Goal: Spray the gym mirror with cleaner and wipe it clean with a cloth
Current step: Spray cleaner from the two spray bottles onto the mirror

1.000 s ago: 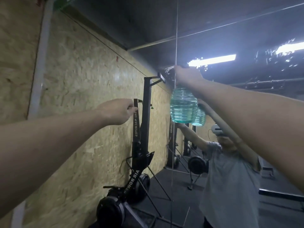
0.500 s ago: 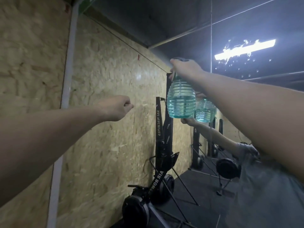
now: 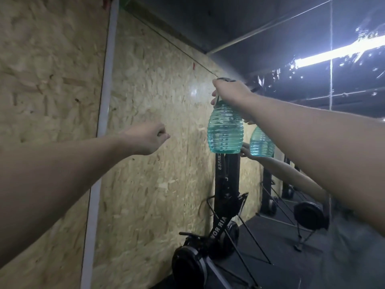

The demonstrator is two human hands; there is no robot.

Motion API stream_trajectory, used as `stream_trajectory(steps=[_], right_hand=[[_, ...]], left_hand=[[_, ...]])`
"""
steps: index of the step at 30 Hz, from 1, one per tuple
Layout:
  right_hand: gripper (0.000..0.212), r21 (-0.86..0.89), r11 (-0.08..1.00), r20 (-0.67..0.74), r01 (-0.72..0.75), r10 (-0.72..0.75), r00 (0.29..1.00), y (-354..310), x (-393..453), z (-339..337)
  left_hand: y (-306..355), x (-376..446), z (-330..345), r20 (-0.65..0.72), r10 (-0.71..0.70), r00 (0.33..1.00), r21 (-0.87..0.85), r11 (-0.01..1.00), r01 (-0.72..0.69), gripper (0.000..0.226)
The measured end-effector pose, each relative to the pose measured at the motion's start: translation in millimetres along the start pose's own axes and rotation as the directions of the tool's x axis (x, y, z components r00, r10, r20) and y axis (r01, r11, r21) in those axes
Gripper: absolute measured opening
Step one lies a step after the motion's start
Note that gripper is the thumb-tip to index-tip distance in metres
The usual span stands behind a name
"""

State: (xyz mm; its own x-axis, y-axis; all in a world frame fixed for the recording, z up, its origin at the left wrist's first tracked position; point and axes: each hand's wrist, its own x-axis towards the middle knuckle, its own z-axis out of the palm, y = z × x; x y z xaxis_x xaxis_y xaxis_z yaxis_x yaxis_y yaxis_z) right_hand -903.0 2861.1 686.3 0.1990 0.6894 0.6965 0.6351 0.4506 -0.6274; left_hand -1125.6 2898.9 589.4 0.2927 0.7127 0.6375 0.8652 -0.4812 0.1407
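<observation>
My right hand grips the neck and black spray head of a ribbed clear spray bottle filled with teal liquid, held up at arm's length close to the mirror. The bottle's reflection shows just to its right. Fine droplets speckle the glass around the reflected strip light. My left hand is stretched out in a fist in front of the chipboard wall and holds nothing I can see. No cloth is in view.
A chipboard wall with a white vertical strip fills the left. A black air rower stands upright against it below the bottle, its flywheel on the dark floor. The mirror shows my reflection and more gym gear.
My view has swung left, so the mirror seam and reflected light slid right. Droplets have appeared on the glass near the light. Both arms stay raised, and the left fist has left the rower's strap.
</observation>
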Motion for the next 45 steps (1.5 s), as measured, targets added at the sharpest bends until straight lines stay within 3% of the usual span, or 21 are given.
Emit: stream_trajectory(steps=[8, 13, 24, 29, 38, 45], right_hand=[[0.039, -0.023, 1.000, -0.003, -0.018, 0.018, 1.000, -9, 30, 88], [0.026, -0.068, 0.997, -0.096, 0.025, -0.031, 0.995, -29, 63, 163], [0.042, -0.041, 0.997, -0.012, -0.070, 0.070, 0.997, -45, 100, 297], [0.028, -0.022, 0.998, -0.065, -0.057, 0.055, 0.996, -44, 118, 344], [0.030, 0.038, 0.999, -0.003, -0.032, 0.032, 0.999, -23, 157, 396], [0.034, 0.044, 0.997, -0.044, 0.069, -0.067, 0.997, -14, 207, 423]], left_hand=[[-96, 32, 17, 0.042, 0.005, 0.999, 0.017, 1.000, -0.006, 0.035], [-171, 56, 12, 0.057, 0.009, 0.998, 0.016, 1.000, -0.010, 0.030], [-317, 84, 23, 0.098, 0.025, 0.995, -0.043, 0.999, -0.020, 0.033], [-352, 95, 34, 0.133, 0.001, 0.991, -0.016, 1.000, 0.001, 0.031], [-400, 128, 66, 0.130, -0.018, 0.991, -0.066, 0.998, 0.026, 0.031], [-419, 167, 76, 0.093, -0.023, 0.995, 0.058, 0.998, 0.018, 0.033]])
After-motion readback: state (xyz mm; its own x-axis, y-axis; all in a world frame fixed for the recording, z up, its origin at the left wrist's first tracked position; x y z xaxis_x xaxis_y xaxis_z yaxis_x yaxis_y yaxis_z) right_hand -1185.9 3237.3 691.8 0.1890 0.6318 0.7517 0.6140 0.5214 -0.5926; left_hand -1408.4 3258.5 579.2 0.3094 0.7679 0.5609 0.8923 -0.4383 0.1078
